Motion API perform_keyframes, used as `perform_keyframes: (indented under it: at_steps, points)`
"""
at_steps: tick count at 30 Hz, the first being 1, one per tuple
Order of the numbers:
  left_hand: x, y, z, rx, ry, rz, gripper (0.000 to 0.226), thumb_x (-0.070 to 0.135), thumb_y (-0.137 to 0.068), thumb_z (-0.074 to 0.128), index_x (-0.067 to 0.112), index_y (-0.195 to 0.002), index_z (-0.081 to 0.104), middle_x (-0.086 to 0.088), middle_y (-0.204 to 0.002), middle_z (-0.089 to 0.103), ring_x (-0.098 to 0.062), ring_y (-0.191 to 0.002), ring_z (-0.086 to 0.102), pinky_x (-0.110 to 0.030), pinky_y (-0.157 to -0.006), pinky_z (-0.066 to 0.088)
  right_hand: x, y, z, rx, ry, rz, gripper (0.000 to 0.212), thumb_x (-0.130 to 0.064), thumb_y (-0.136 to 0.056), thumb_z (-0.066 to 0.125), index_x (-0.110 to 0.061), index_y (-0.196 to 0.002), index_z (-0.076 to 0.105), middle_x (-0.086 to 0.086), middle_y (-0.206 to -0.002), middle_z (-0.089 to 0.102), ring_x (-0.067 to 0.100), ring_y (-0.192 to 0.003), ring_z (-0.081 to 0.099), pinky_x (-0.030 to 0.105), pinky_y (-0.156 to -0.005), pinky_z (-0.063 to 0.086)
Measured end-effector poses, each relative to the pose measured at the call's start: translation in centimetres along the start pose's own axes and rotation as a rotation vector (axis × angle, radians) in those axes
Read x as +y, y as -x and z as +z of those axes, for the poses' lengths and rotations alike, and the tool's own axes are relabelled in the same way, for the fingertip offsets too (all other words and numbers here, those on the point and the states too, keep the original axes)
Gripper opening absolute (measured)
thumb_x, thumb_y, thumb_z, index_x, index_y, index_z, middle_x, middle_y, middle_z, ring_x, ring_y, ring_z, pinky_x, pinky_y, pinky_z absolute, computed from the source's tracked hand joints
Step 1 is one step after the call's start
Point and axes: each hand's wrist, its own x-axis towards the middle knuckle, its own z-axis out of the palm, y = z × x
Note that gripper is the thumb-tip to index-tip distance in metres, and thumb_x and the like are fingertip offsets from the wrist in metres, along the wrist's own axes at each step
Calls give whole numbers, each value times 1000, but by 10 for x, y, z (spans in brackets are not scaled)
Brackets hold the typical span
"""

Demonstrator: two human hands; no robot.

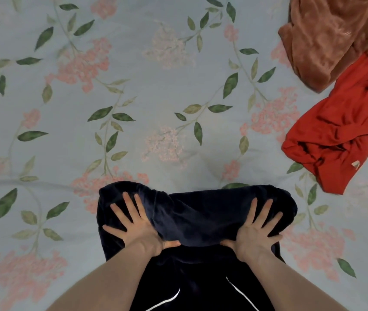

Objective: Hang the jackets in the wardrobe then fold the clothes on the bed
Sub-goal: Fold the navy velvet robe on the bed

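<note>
A dark navy garment [201, 216] lies on the near edge of the bed, its far part doubled over into a thick fold. My left hand [133, 225] rests flat on the left side of the fold with its fingers spread straight. On the right side, my right hand [257, 230] lies the same way. Both thumbs point inward at the fold's near edge, their tips partly under the fabric. A crumpled red garment [340, 131] lies at the right of the bed. Beyond it, in the far right corner, is a rumpled brown velvety garment [335, 37].
The bed is covered by a pale blue sheet [133, 86] printed with pink flowers and green leaves. It fills the whole view. White stripes show on the navy fabric at the bottom edge, between my forearms.
</note>
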Motion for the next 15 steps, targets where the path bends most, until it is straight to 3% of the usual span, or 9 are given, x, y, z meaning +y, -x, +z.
perform_keyframes:
  at_steps: [4,8,15]
  points:
    - [1,0,-2,-4,-13,-8,177,107,-27,52,8,-112,-68,-21,-129,-69,-55,-134,-45,-82,-111,1,-1,0,0,4,1,7,165,-92,-54,65,-13,-132,-57,21,-137,-63,58,-145,-26,72,-115,19]
    - [-2,-1,4,38,-13,10,180,108,-24,51,9,-121,-64,-19,-132,-67,-54,-135,-45,-82,-110,1,2,-1,4,32,-18,-16,165,-91,-53,66,-15,-129,-59,19,-134,-65,57,-145,-26,73,-115,16]
    - [-11,-1,15,151,21,88,183,107,-21,55,14,-130,-60,-13,-137,-66,-50,-137,-46,-83,-109,-4,15,2,15,131,-83,-143,163,-85,-56,74,-23,-137,-53,15,-152,-51,54,-146,-27,75,-114,9]
